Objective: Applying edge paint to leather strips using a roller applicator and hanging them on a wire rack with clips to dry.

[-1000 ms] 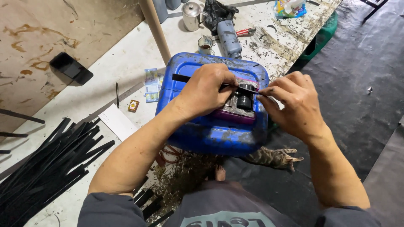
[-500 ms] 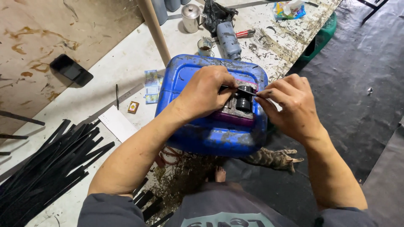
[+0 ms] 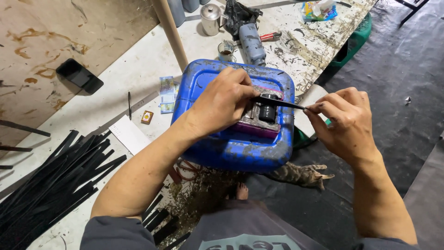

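Head view, nearest the body: the left forearm runs up from the lower left to the left hand (image 3: 225, 103), which lies knuckles-up on the blue plastic drum (image 3: 240, 147), fingers curled shut over the near end of a thin black strip (image 3: 280, 103). The right hand (image 3: 344, 122) floats off the drum's right edge, thumb and forefinger pinched closed on the strip's far tip. The strip's long axis runs roughly left to right between the two hands, dipping slightly toward the right, and it passes just above a small black block (image 3: 267, 112) seated on a grimy pad atop the drum. The left hand is nearer that block. Farther left on the table lies a heap of black strips (image 3: 51, 176); beyond, a dark phone (image 3: 79, 75), a metal kettle (image 3: 212, 18) and a glass cup (image 3: 226, 50).
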